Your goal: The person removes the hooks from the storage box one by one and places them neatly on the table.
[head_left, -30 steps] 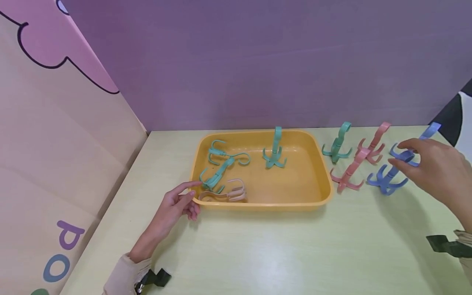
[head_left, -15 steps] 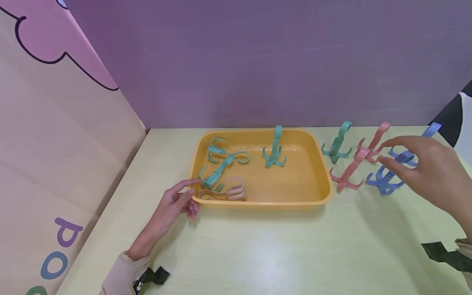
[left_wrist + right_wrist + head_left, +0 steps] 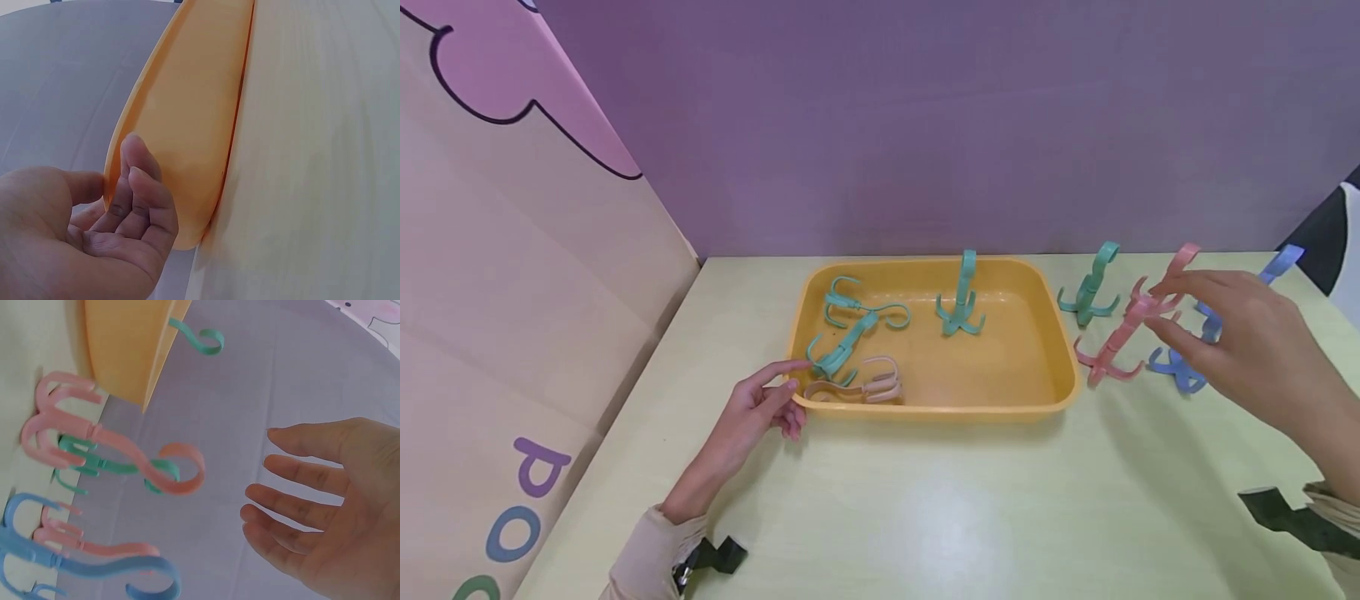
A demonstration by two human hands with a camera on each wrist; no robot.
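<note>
My left hand (image 3: 748,408) pinches the near left corner of a yellow plastic tray (image 3: 970,412), thumb at the rim in the left wrist view. My right hand (image 3: 1255,342) hovers, fingers spread and holding nothing, over several four-pronged hanging hooks standing prongs-down right of the tray. Its fingertips overlap the front pink hook (image 3: 1108,358) in the head view; the right wrist view shows them apart from that hook's curled top (image 3: 187,478). A rear pink hook (image 3: 1185,254), a front blue hook (image 3: 1183,375) and a rear blue hook (image 3: 1281,262) are partly hidden by this hand.
A green hook (image 3: 1086,296) stands beside the tray's right end. Inside the tray, one green hook (image 3: 958,312) stands upright, two green hooks (image 3: 848,346) lie tangled at left, and a pale pink hook (image 3: 880,389) lies near the front. A purple wall (image 3: 925,150) borders the table behind.
My right hand has moved left, from over the blue hooks to over the front pink hook. The left hand stays on the tray corner, and the hooks have kept their places.
</note>
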